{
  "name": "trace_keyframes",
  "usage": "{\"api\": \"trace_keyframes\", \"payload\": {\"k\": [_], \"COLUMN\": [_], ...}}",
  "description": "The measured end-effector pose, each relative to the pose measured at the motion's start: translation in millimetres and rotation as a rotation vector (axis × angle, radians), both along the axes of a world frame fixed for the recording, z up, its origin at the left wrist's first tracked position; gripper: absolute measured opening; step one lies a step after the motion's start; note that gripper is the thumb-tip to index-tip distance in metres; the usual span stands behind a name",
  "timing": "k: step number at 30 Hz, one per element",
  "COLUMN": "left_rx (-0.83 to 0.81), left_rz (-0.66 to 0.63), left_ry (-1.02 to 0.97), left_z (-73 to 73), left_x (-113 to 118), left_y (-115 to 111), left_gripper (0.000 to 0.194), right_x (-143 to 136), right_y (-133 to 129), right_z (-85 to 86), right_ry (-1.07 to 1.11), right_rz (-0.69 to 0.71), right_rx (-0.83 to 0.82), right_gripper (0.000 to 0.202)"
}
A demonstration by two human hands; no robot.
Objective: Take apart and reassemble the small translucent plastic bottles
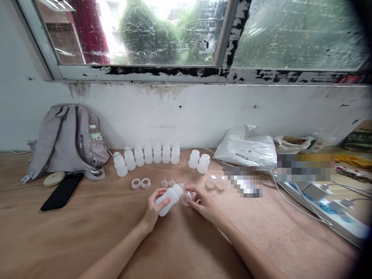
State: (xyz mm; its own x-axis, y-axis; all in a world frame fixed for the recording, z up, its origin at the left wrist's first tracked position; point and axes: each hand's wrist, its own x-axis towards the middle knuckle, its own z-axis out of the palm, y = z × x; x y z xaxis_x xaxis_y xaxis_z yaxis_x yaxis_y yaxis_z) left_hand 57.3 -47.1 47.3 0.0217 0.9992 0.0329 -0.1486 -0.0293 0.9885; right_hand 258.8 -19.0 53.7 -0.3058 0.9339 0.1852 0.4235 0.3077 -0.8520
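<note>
A frosted white baby bottle (169, 200) is gripped in my left hand (153, 208), tilted with its neck to the upper right. A clear teat seems to be at its top. Close beside the neck, my right hand (203, 203) pinches a clear cap (186, 198). Beyond my hands, two small clear teats (164, 183) lie on the table, with two white collar rings (141, 183) to their left. Two more clear caps (215, 183) rest to the right. Behind these stand two uncapped bottles (199, 162) and, farther left, a row of several capped bottles (148, 154).
On the left of the wooden table (72, 236) are a grey backpack (69, 139), a black phone (62, 192) and a round cream object (54, 178). A white plastic package (247, 147) lies at back right. A power strip (328, 211) with cables runs along the right.
</note>
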Motion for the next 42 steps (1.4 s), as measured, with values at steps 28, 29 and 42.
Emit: {"api": "trace_keyframes", "payload": {"k": [28,29,42], "left_rx": [0.234,0.239,0.313], "left_rz": [-0.007,-0.005,0.022], "left_ry": [0.373,0.381,0.436], "left_z": [-3.9,-3.7,2.5], "left_x": [-6.1,-5.8,-4.4], "left_y": [0.0,-0.4,-9.0], "left_gripper": [0.021,0.021,0.022], "right_x": [-5.9,-6.0,-18.8], "right_y": [-3.3,-3.5,-13.2], "right_z": [-3.0,-3.4,-6.3], "right_ry": [0.248,0.235,0.177], "right_rz": [-0.233,-0.245,-0.169], "right_rx": [-0.425,-0.41,-0.463], "right_gripper": [0.043,0.044,0.043]}}
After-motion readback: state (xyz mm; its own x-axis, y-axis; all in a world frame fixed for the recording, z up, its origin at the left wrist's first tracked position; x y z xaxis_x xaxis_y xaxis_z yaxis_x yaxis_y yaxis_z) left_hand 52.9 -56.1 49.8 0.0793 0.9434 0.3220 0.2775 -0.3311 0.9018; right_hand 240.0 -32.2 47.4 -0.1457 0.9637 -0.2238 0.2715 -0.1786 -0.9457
